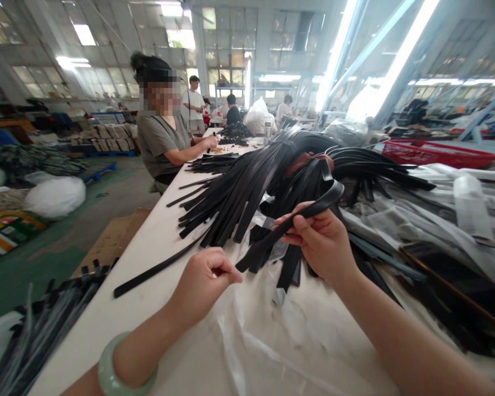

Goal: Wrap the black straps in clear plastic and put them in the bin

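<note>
Pinching a black strap (291,220), right hand (322,242); left hand (202,283) just beside.

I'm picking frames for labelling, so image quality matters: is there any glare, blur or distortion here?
Head view: ceiling light strips blow out to white glare; wide-angle warping bends the hall's beams and stretches the edges; right hand and the black strap it holds are sharp; the strap bundle at bottom left is smeared.
</note>
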The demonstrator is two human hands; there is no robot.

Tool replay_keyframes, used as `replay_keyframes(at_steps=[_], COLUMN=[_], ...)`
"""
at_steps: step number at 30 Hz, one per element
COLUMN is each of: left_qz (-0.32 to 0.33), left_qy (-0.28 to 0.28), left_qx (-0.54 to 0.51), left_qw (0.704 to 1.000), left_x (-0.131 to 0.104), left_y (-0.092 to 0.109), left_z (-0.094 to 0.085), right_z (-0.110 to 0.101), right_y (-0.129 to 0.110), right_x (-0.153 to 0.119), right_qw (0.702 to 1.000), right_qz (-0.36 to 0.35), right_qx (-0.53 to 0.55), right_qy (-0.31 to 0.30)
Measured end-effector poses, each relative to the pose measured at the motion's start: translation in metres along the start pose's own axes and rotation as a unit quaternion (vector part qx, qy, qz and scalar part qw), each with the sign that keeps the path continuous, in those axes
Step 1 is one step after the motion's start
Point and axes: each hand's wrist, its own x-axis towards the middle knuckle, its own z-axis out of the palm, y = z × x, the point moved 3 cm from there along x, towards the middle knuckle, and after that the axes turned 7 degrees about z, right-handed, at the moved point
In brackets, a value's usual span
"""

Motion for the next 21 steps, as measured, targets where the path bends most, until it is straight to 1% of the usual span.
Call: replay_keyframes(at_steps=[7, 13, 18, 21], left_qz=[-0.003, 0.002, -0.037, -0.067], left_qy=[-0.012, -0.017, -0.038, -0.041], left_qx=[0.004, -0.034, -0.077, -0.106], left_qw=[1.0, 0.999, 0.996, 0.991], left_x=[0.0006, 0.0024, 0.0005, -0.0011], left_y=[-0.0012, -0.0039, -0.0084, -0.0087], left_z=[-0.0011, -0.0006, 0.0038, 0.0074], right_z=[-0.0024, -0.0041, -0.0035, 0.0023], right_y=[0.0016, 0.0006, 0.0033, 0.0073], right_x=[0.0028, 0.0028, 0.0036, -0.0001], right_qw=[1.0, 0.999, 0.999, 0.997], right_qz=[-0.003, -0.004, 0.018, 0.038], right_qx=[-0.015, -0.031, -0.039, -0.054], right_qy=[-0.015, -0.019, -0.027, -0.036])
